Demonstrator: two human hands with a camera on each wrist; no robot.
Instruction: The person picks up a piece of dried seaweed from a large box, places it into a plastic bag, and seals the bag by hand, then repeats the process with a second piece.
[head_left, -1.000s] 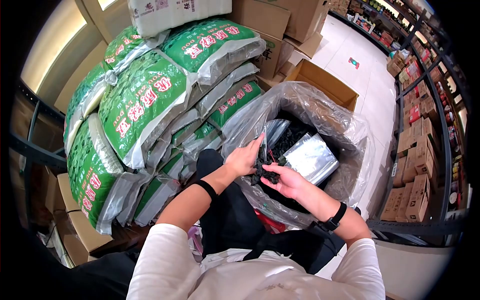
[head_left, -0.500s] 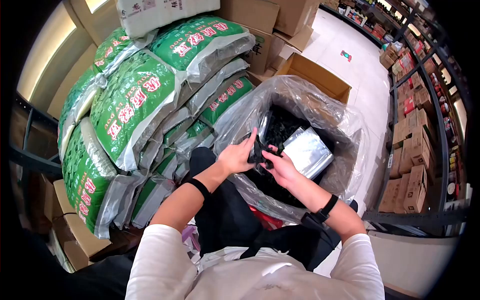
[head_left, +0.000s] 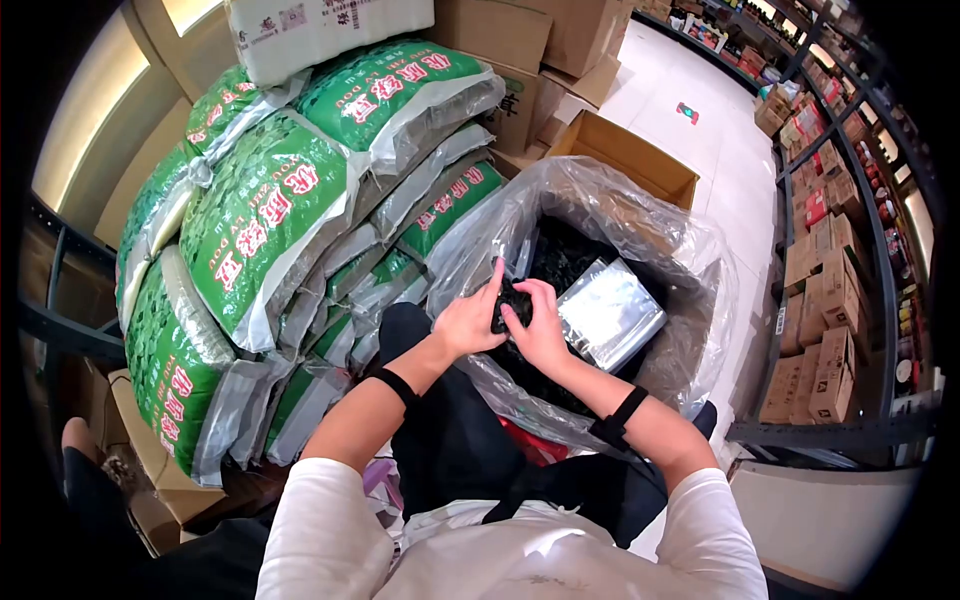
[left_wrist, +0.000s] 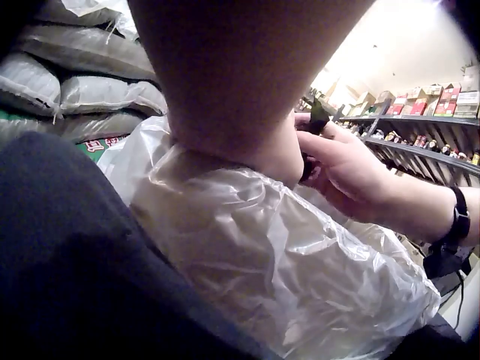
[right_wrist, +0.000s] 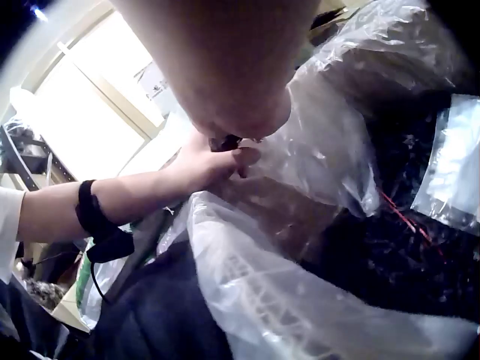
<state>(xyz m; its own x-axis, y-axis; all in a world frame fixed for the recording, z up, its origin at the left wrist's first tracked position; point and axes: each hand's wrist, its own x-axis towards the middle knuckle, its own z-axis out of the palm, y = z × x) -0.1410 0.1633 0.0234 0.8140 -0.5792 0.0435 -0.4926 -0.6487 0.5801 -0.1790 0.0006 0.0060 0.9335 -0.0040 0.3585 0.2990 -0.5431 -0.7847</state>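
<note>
A clump of black, crinkled dried fungus (head_left: 511, 306) is held between both hands over the front left of a plastic-lined box. My left hand (head_left: 467, 323) cups the clump from the left, index finger pointing up. My right hand (head_left: 541, 330) curls its fingers and thumb round the other side. In the left wrist view a dark piece (left_wrist: 319, 116) sticks up past the right hand (left_wrist: 349, 169). More black fungus (head_left: 562, 257) fills the box, with a stack of clear plastic bags (head_left: 612, 312) on top. A red string (right_wrist: 405, 214) lies there in the right wrist view.
A clear plastic liner (head_left: 705, 270) drapes over the box's rim. Green sacks (head_left: 270, 215) are piled on the left, a white foam box (head_left: 340, 32) on top. An open carton (head_left: 640, 165) stands behind. Shelves with cartons (head_left: 825, 280) line the right.
The right hand has turned and closed in toward the left, covering more of the fungus. The loose strands between the hands are now a compact clump. The view has shifted slightly.
</note>
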